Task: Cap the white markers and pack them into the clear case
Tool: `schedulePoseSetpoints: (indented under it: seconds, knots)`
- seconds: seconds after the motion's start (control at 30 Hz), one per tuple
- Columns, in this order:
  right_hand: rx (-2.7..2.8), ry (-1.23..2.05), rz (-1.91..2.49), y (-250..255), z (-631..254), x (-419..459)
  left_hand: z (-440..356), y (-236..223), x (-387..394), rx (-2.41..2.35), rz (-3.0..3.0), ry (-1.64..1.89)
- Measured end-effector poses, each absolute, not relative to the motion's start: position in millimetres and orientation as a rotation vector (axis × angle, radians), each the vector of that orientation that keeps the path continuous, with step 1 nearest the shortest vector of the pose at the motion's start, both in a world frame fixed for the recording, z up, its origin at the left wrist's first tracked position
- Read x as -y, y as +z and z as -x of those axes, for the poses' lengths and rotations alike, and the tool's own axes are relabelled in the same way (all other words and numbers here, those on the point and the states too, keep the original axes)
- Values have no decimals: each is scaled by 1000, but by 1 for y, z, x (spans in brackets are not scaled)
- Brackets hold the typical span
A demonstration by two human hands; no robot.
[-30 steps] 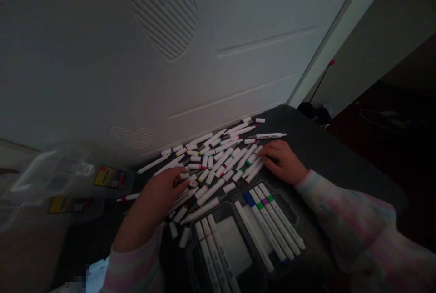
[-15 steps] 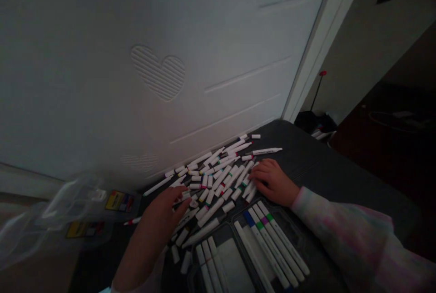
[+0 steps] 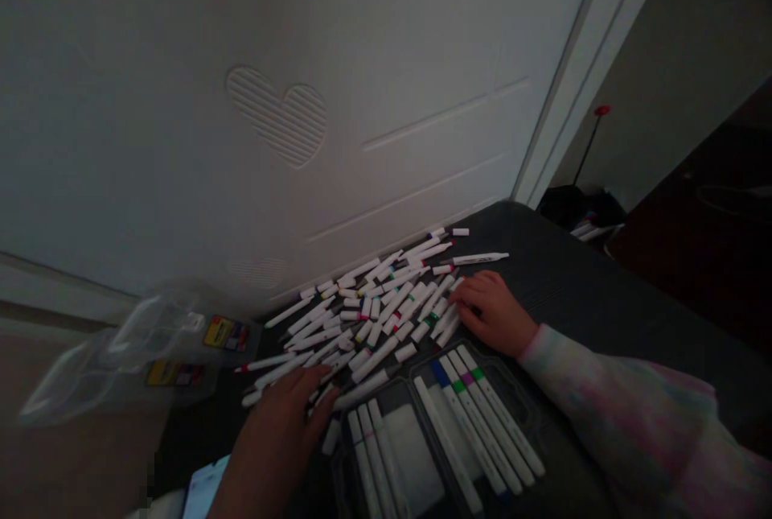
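Observation:
Many white markers (image 3: 386, 350) with coloured bands lie in a loose pile on a dark surface, loose caps among them. My left hand (image 3: 281, 430) reaches over the pile's near left part, thumb apart from the fingers, with no marker visibly held. At the pile's right edge, my right hand (image 3: 491, 314) has its fingers curled on a marker, its fingertips partly hidden. Between the hands and nearer to me lies an open dark marker case (image 3: 524, 398). Several markers (image 3: 482, 422) sit side by side in its right half, and three white ones (image 3: 374, 455) in its left half.
A white door (image 3: 410, 100) with a raised heart rises behind the pile. Clear plastic cases (image 3: 138, 342) with yellow labels stand at the left. A lit screen (image 3: 205, 487) shows at the lower left. Dark items (image 3: 579, 209) sit beyond the surface at the right.
My left hand has moved down and nearer to me, uncovering more markers at the pile's left. My right hand stays at the pile's right edge. The view has shifted slightly.

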State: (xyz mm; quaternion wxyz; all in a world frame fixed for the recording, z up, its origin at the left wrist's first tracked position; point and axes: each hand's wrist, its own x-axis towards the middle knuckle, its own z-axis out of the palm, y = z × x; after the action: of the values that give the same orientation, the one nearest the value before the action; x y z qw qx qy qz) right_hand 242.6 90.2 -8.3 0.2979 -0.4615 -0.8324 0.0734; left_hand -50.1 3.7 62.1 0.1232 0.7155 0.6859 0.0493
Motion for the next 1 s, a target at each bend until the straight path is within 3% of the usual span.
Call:
schedulePoseSetpoints:
  seconds: [0.47, 1.0]
  knots:
    - [2223, 91, 1211, -13, -247, -89, 66, 36, 53, -2043, -1801, 139]
    - [2204, 5, 1176, -15, -250, -91, 69, 15, 48, -2079, -1811, 288]
